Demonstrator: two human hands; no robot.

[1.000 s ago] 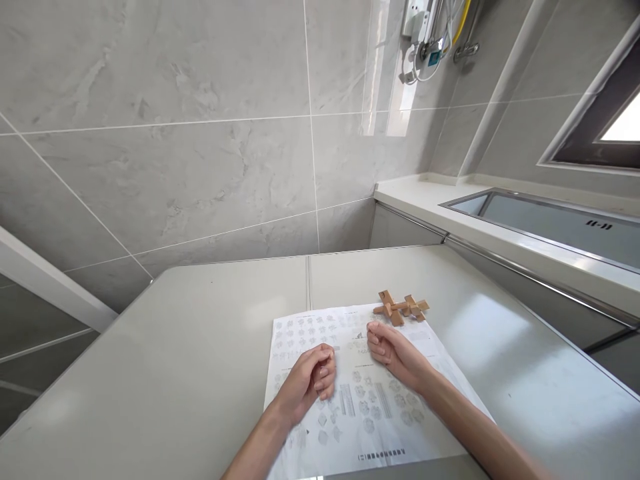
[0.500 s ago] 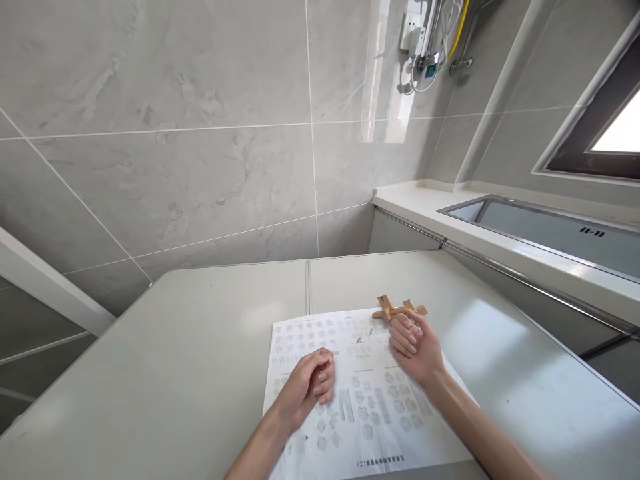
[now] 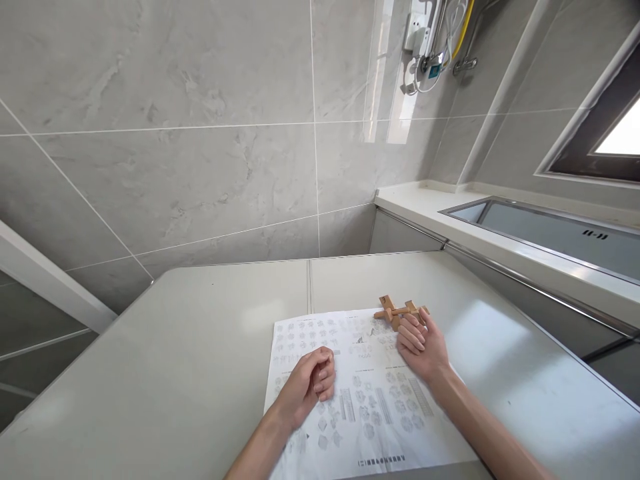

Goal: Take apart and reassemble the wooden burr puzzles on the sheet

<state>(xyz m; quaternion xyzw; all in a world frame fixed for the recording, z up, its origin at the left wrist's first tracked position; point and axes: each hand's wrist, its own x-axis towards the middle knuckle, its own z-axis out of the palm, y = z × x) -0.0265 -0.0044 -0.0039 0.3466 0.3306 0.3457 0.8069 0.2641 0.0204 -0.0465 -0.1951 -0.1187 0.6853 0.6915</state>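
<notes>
Several brown notched wooden puzzle pieces (image 3: 393, 311) lie in a cluster at the far edge of a printed instruction sheet (image 3: 345, 433). My right hand (image 3: 424, 347) is right beside them, fingers curled, one fingertip against the rightmost piece. The curled fingers hide part of the cluster, and whether they grip a piece is hidden. My left hand (image 3: 307, 383) rests on the middle of the sheet, loosely closed, its thumb over bent fingers; nothing shows in it.
The pale tabletop (image 3: 190, 373) has a seam (image 3: 309, 287) toward the back. Grey tiled wall (image 3: 225, 187) rises behind. To the right stands a counter with a sink (image 3: 550, 230). Pipes and a wall socket (image 3: 414, 30) are above it.
My right hand has shifted slightly right, uncovering a bit more of the wooden pieces. My left hand stays where it was. The view has moved slightly.
</notes>
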